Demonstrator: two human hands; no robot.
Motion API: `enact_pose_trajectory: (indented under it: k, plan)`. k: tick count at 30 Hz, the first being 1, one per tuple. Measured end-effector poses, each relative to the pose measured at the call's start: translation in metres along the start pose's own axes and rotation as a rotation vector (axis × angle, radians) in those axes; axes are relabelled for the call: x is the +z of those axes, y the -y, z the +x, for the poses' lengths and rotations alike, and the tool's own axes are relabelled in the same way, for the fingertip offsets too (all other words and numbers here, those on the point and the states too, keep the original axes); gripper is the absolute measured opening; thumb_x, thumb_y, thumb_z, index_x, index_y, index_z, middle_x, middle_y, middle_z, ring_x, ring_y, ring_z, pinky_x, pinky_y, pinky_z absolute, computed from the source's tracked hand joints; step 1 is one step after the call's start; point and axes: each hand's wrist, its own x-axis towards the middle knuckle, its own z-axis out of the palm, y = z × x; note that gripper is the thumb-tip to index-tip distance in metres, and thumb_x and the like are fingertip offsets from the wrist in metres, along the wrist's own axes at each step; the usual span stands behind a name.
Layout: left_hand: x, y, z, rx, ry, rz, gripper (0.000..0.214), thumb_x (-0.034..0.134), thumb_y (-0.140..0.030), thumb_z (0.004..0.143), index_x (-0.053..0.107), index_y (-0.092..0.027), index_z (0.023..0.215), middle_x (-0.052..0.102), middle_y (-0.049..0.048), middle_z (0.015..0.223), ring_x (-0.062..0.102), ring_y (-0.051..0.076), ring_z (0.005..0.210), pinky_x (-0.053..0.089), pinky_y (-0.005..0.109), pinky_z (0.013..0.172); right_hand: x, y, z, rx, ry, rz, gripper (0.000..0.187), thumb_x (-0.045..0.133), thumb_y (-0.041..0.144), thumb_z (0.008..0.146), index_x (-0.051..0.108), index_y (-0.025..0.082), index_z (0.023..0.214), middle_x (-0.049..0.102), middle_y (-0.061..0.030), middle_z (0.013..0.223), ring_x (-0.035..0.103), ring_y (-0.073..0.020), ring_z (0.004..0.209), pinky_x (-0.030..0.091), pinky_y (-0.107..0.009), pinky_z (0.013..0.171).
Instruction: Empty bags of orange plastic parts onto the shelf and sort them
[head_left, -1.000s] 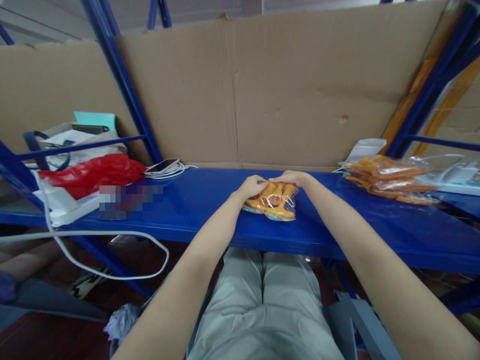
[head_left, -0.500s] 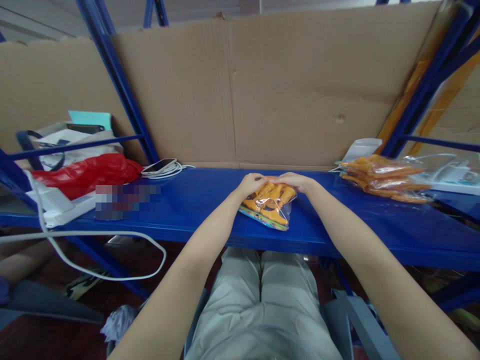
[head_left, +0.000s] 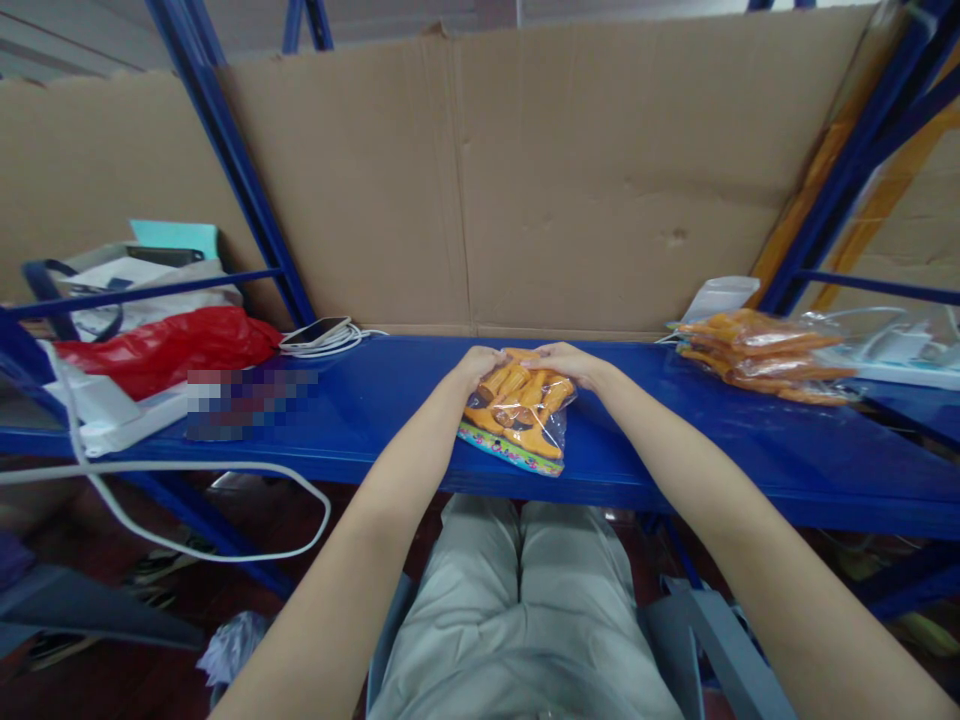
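Observation:
A clear plastic bag of orange pieces [head_left: 517, 420] lies on the blue shelf [head_left: 390, 410] in front of me, its near end tilted towards the shelf's front edge. My left hand [head_left: 474, 363] grips the bag's far left corner with curled fingers. My right hand [head_left: 564, 362] pinches the far right corner, fingertips almost meeting the left hand's.
A stack of similar orange-filled bags [head_left: 765, 355] rests at the right, with a white pouch [head_left: 718, 297] behind it. At the left are a phone on coiled white cable [head_left: 319, 335], a red plastic bag [head_left: 169, 345] and a white cable loop [head_left: 225, 520]. Cardboard [head_left: 585, 180] backs the shelf.
Both hands and the bag have shifted slightly left, and the bag's near end has swung out towards me, showing more of its length.

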Motion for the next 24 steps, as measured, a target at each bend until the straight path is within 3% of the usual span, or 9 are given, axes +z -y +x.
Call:
enact_pose_trajectory:
  k: [4,8,14,17,20,24]
  plan:
    - [-0.004,0.003,0.006,0.016,-0.012,0.032,0.013,0.062,-0.014,0.083,0.068,-0.015,0.071,0.074,0.0044,0.072,0.071,0.016,0.073,0.056,0.028,0.075,-0.001,-0.002,-0.002,0.09,0.134,0.074,0.011,0.073,0.018,0.08,0.068,0.012,0.088,0.075,-0.0079,0.083,0.07,-0.013,0.066,0.058,-0.023,0.072]
    - [-0.005,0.004,0.008,0.027,0.017,-0.026,0.01,0.062,-0.016,0.085,0.069,-0.016,0.077,0.07,0.0014,0.063,0.064,0.011,0.057,0.056,0.025,0.07,-0.003,-0.003,-0.007,0.112,0.319,0.151,0.018,0.068,0.017,0.084,0.067,0.011,0.101,0.076,-0.01,0.095,0.072,-0.0152,0.076,0.059,-0.026,0.079]
    - [-0.009,-0.002,0.008,-0.085,0.145,-0.417,0.013,0.054,-0.014,0.087,0.067,-0.013,0.086,0.069,0.0041,0.067,0.064,0.014,0.058,0.056,0.026,0.068,-0.007,0.002,-0.007,-0.003,0.329,0.217,0.017,0.068,0.01,0.081,0.067,0.013,0.098,0.076,-0.0075,0.088,0.072,-0.0148,0.074,0.059,-0.027,0.081]
    - [-0.017,-0.005,0.009,-0.094,0.003,-0.509,0.016,0.051,-0.017,0.088,0.065,-0.014,0.096,0.072,0.0069,0.081,0.067,0.016,0.066,0.056,0.028,0.069,-0.025,0.011,-0.008,-0.071,0.226,0.241,0.017,0.066,0.008,0.081,0.067,0.014,0.097,0.076,-0.0076,0.09,0.072,-0.0159,0.076,0.059,-0.03,0.084]
    - [-0.024,-0.005,0.01,-0.073,-0.192,-0.539,0.02,0.047,-0.016,0.089,0.063,-0.016,0.102,0.073,0.009,0.098,0.069,0.016,0.079,0.054,0.027,0.07,-0.056,0.021,-0.01,-0.124,-0.044,0.29,0.01,0.058,0.01,0.086,0.066,0.015,0.09,0.075,-0.0079,0.084,0.071,-0.0163,0.073,0.06,-0.03,0.08]
    - [-0.025,-0.005,0.006,-0.062,-0.245,-0.52,0.018,0.046,-0.015,0.089,0.061,-0.017,0.098,0.072,0.0111,0.108,0.069,0.018,0.089,0.053,0.026,0.07,-0.114,0.029,-0.01,-0.2,-0.332,0.284,0.013,0.051,0.021,0.091,0.063,0.018,0.092,0.074,-0.0088,0.093,0.071,-0.0211,0.087,0.06,-0.038,0.079]
